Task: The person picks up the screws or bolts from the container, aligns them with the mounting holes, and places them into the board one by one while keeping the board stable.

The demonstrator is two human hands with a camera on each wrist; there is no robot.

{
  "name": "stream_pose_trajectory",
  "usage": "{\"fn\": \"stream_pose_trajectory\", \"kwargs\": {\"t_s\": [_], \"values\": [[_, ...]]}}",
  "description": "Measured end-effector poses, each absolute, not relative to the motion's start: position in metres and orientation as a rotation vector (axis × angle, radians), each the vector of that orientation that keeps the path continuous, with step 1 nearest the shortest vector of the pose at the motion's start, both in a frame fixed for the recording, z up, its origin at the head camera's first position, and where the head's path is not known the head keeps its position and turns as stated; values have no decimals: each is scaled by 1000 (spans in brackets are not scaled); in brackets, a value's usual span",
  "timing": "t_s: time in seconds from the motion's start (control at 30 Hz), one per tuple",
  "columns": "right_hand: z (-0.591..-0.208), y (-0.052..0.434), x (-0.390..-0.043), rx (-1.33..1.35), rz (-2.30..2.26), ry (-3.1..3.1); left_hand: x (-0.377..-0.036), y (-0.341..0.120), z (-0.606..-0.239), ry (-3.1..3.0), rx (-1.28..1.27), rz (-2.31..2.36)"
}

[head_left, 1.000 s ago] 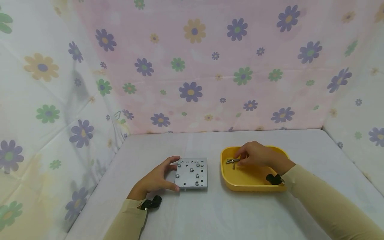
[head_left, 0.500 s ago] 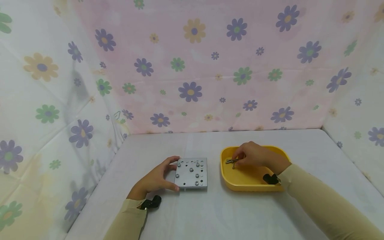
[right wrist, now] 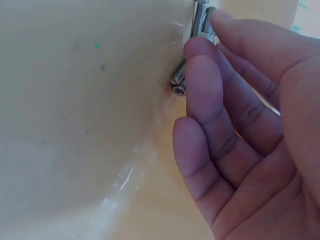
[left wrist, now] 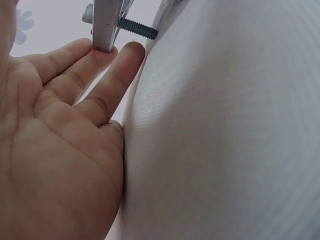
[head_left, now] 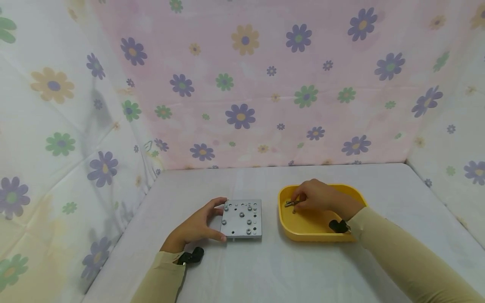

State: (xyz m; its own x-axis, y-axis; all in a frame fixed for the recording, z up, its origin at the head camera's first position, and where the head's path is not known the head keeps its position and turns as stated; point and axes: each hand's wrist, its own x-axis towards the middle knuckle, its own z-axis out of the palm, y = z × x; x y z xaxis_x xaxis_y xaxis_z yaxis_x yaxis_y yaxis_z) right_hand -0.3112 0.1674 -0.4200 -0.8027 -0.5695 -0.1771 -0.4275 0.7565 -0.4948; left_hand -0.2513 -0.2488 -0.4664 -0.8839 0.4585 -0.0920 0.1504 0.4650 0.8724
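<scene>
A square silver metal plate (head_left: 235, 225) with drilled holes and several socket-head bolts set in it sits left of the middle. My left hand (head_left: 197, 225) holds its left side, thumb at the near corner and fingertips at the far one. Seen edge-on in the left wrist view, the plate (left wrist: 104, 27) has a threaded bolt end (left wrist: 139, 28) poking out beneath. My right hand (head_left: 318, 195) is down inside a yellow tray (head_left: 314, 237). Its thumb and fingers pinch a socket-head bolt (right wrist: 209, 20), partly hidden by the fingertips. Other loose bolts (right wrist: 178, 77) lie right beside the fingertips.
The white-covered table (head_left: 265, 273) ends at a flowered cloth backdrop (head_left: 265, 126), with more such cloth at both sides. Black wrist cameras (head_left: 192, 256) sit at the cuffs. The right forearm (head_left: 409, 248) crosses the tray's right rim.
My right hand has shifted slightly left within the tray, covering more of the loose bolts. The left hand and the plate have stayed in place.
</scene>
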Motion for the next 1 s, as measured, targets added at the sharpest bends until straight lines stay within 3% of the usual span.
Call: {"fn": "stream_pose_trajectory", "kwargs": {"t_s": [1.0], "values": [[-423, 149, -313, -718, -436, 2734, -249, -250, -465, 2404, 509, 1360]]}}
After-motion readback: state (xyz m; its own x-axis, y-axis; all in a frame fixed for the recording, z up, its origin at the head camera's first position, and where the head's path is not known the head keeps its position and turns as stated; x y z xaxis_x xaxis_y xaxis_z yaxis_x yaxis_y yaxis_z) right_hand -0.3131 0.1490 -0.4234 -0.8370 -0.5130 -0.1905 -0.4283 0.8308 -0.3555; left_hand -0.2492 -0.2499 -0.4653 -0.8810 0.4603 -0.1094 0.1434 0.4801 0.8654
